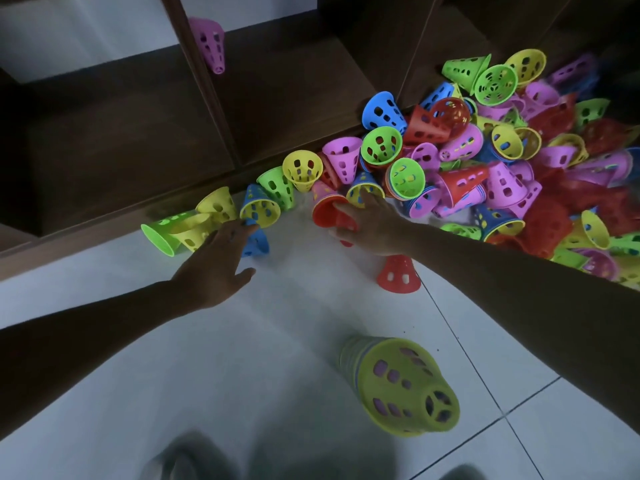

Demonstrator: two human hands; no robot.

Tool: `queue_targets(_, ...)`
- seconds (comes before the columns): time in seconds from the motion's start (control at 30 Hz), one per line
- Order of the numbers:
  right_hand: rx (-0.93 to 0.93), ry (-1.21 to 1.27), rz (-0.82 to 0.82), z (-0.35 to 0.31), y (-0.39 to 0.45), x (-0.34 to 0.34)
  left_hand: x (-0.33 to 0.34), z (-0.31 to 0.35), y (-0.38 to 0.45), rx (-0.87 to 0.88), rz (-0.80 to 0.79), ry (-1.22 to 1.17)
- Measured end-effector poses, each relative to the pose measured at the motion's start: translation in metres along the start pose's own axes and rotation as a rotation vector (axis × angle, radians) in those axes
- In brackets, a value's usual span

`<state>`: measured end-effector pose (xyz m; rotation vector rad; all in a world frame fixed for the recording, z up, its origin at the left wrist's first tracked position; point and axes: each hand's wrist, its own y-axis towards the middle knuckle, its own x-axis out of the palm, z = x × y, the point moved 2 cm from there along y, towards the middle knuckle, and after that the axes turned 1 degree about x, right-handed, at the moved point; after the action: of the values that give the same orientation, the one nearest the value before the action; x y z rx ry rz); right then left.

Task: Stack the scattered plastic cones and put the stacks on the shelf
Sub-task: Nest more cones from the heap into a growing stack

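Red plastic is filling the right hand (372, 225), whose fingers are curling round the rim of a red cone (329, 211) at the near edge of the heap of cones (502, 174). The left hand (216, 263), fingers spread and holding nothing, is reaching toward a blue cone (256, 242) lying left of the heap, touching a yellow cone (260, 210). A finished stack (401, 382) is lying on the floor (173, 375), well nearer the person than the heap. Dragging the red cone out could, I judge, be loosening its neighbours, and the rounded stack may roll away.
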<state>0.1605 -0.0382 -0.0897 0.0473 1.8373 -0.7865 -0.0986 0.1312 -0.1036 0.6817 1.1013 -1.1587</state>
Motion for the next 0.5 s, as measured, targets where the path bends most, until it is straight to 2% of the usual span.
queue_targets(0.2, -0.01, 0.006, 0.046, -0.002, 0.01, -0.005, 0.003, 0.0, 0.003, -0.024, -0.015, -0.073)
queue_targets(0.33, -0.025, 0.152, 0.041, -0.007, 0.009, -0.001, 0.006, 0.002, 0.002, -0.015, 0.012, -0.122)
queue_targets(0.5, -0.02, 0.35, 0.135, -0.007, 0.007, 0.004, 0.008, 0.014, -0.003, -0.051, 0.054, -0.193)
